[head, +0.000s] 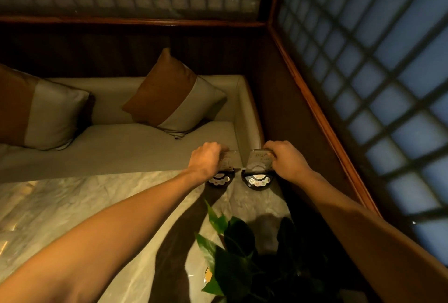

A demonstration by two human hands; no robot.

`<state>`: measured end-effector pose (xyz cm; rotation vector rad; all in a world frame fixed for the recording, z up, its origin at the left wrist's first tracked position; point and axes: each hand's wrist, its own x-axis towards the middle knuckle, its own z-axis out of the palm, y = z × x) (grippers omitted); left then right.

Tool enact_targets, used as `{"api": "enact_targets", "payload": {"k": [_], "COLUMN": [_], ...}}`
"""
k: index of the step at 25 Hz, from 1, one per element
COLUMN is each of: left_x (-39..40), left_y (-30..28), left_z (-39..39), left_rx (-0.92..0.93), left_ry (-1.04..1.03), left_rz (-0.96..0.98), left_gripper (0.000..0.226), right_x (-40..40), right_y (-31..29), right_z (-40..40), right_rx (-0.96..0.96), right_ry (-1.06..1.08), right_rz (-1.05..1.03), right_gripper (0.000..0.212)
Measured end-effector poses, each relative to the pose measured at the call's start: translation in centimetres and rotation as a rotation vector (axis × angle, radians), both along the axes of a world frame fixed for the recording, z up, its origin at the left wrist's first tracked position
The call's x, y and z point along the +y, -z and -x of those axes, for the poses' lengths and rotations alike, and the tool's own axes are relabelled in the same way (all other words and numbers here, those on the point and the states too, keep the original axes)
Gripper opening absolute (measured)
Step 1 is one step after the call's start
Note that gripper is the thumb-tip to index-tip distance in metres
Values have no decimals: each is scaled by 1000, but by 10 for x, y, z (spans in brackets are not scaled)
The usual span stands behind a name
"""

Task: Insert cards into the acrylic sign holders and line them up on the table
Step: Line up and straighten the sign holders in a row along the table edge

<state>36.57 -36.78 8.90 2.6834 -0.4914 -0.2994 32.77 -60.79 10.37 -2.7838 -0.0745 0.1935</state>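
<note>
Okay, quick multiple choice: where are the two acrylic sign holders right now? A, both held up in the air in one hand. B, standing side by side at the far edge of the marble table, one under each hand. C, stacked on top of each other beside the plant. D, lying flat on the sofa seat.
B: the left sign holder and the right sign holder stand side by side on their dark bases at the far edge of the marble table, gripped at the top by the left hand and the right hand.

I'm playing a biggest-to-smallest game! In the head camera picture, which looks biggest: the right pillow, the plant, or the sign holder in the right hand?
1. Plant, though it sits nearest the camera, so that is unsure.
2. Right pillow.
3. Sign holder gripped by the right hand.
</note>
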Motion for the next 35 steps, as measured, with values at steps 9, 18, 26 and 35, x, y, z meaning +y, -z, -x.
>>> {"api": "enact_targets", "payload": {"k": [9, 18, 26, 35], "left_x": [-13, -16, -11, -12], "left_y": [19, 24, 28, 24], "left_z": [-24, -34, -29, -24], "left_rx": [16, 30, 27, 34], "left_ry": [-24, -3, -18, -33], "left_rz": [95, 136, 220, 247], "left_gripper": [33, 29, 29, 31], "right_x": [-12, -27, -29, -34], "right_y": [32, 43, 46, 38], "right_z": [-28, -35, -25, -27], "right_rx": [20, 17, 40, 54], "right_ry": [-2, -26, 9, -21], "right_rz": [-80, -198, -249, -258], "right_gripper": [17, 20, 24, 22]}}
